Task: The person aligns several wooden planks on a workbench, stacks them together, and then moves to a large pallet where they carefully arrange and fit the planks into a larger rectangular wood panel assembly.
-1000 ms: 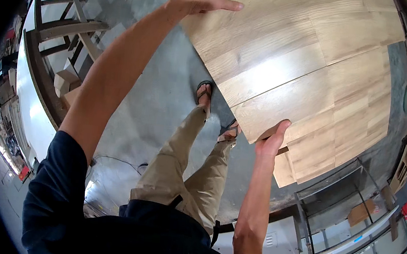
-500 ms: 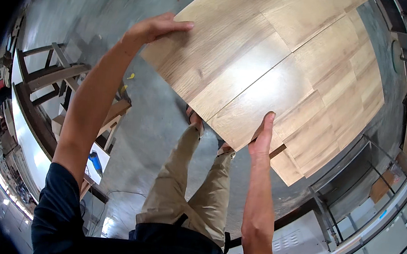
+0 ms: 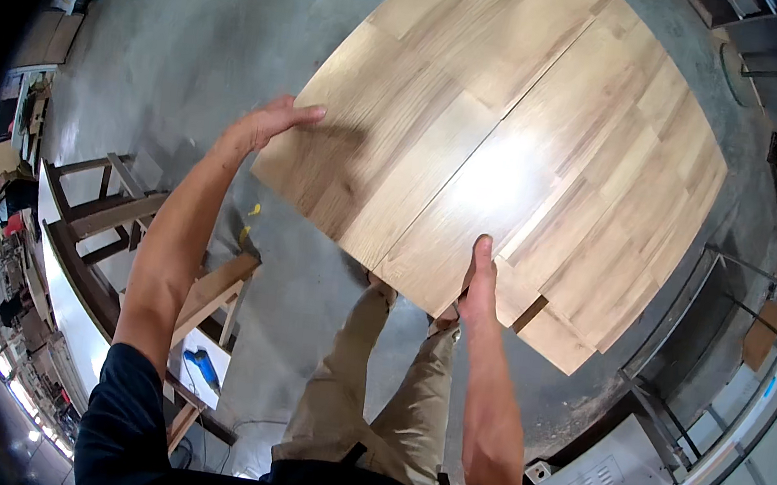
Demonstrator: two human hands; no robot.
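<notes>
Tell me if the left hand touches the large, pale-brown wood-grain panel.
Touching: the head view shows the left hand at the edge of the pale-brown wood-grain panel, thumb laid over its top face.

2 arms (image 3: 174, 253) reach forward, left grip (image 3: 268, 123) farther out than right grip (image 3: 479, 299), thumbs (image 3: 482, 252) extended.
</notes>
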